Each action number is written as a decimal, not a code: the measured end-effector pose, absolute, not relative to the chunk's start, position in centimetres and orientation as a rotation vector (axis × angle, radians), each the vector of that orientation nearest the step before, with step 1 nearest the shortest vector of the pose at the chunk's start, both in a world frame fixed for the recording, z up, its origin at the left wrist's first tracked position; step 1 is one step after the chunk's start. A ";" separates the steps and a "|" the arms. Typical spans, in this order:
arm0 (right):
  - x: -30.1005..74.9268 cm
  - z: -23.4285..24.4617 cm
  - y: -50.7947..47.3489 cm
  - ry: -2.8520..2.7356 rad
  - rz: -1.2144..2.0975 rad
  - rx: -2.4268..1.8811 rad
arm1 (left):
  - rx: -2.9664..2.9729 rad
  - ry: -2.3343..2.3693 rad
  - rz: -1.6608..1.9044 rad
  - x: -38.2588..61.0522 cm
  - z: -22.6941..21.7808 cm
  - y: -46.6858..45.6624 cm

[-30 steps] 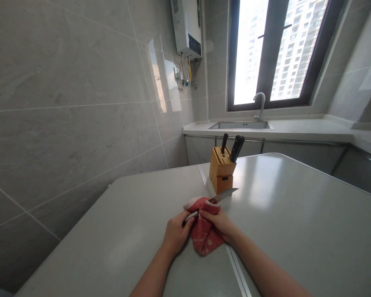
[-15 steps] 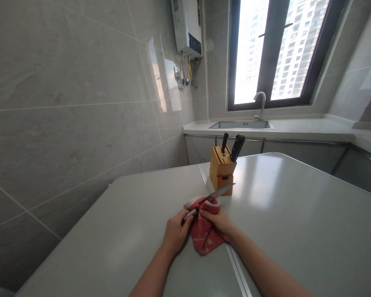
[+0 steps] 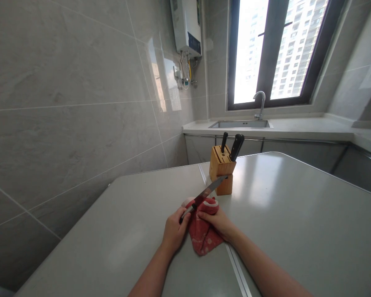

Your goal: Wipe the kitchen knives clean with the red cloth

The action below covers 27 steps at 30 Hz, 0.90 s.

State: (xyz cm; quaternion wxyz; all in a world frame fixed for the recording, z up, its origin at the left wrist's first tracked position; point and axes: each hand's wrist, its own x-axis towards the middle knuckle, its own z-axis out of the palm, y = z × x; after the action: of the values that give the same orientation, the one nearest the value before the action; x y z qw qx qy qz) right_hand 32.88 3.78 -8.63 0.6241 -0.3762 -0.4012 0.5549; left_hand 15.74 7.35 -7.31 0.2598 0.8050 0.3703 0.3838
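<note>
Wide passage over tabletop [image 3: 123,235] left of left hand [image 3: 174,227], up to tiled wall [image 3: 80,140]; roomy too right of right hand [image 3: 220,222]. Straight ahead: knife block [image 3: 222,168] in the way, two black handles [image 3: 236,147] jutting above. Knife [image 3: 209,189] slants across gap between hands and block, tip at block's front, contact unclear. Red cloth [image 3: 204,235] fills space between hands. Forearms [image 3: 154,268] flank the near side, open tabletop between.
</note>
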 end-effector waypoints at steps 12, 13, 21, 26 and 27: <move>33.2 -8.8 3.7 -0.927 1.324 -0.868 | 2.233 0.901 0.907 16.0 -7.2 7.2; 33.2 -8.9 3.7 -0.929 1.329 -0.861 | 2.234 0.901 0.906 16.0 -7.2 7.2; 33.2 -8.9 3.7 -0.923 1.388 -0.792 | 2.234 0.892 0.863 16.0 -7.3 7.3; 33.1 -8.6 3.6 -0.910 1.410 -0.778 | 2.245 0.944 0.813 16.0 -7.5 7.3; 33.1 -8.6 3.6 -0.910 1.404 -0.783 | 2.241 0.955 0.806 16.1 -7.5 7.3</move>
State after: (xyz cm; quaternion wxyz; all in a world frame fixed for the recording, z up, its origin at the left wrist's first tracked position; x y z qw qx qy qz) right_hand 33.10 3.56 -8.56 0.6030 -0.3380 -0.3929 0.6065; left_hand 16.05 7.33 -7.52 0.2837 0.8375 0.3569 0.3010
